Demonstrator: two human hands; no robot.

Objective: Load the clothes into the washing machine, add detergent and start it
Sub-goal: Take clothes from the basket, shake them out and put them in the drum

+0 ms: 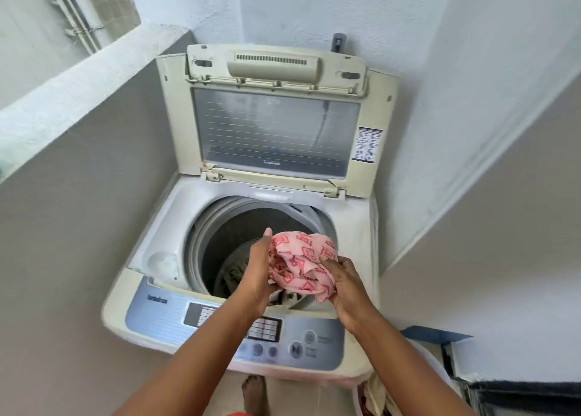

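Observation:
A cream top-loading washing machine (151, 252) stands in front of me with its lid (273, 126) raised upright. Both my hands hold a bunched pink cloth with a red pattern (303, 260) over the front part of the drum opening. My left hand (259, 274) cups the cloth's left side with the thumb pointing up. My right hand (344, 286) grips its right side with curled fingers. Down in the dark drum (239, 242) some other clothes (232, 275) show dimly, partly hidden by my hands.
The blue-grey control panel (163, 315) with buttons runs along the machine's front, under my forearms. Grey walls close in on the left and right. A white basket with clothes (377, 393) sits at the lower right, beside a dark object. My bare foot (253, 390) is on the floor below.

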